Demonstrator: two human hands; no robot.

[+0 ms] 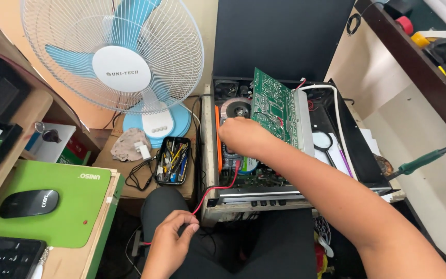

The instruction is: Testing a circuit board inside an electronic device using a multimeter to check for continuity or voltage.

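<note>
My left hand [170,242] sits low over my lap, fingers curled nearly shut, pinching a red wire [213,188] between thumb and fingertips. The wire runs up from that pinch, over the front edge of the open amplifier [264,199], and into its inside near the left front corner.

My right hand [243,135] reaches across into the amplifier, resting on the parts toward its left side, just in front of the round transformer [238,107]. The fingers bend down into the case and I cannot tell what they grip, or whether they grip anything. Just to the right of that hand a green circuit board [272,106] stands tilted up on edge, backed by a metal bracket.

On the low bench left of the amplifier lies a black tray of small tools [173,160], with a crumpled cloth [129,143] beside it and a blue and white fan [120,57] behind. At my far left a black mouse [28,202] rests on a green pad [73,206]. A green-handled screwdriver [421,161] lies off the amplifier's right front corner.
</note>
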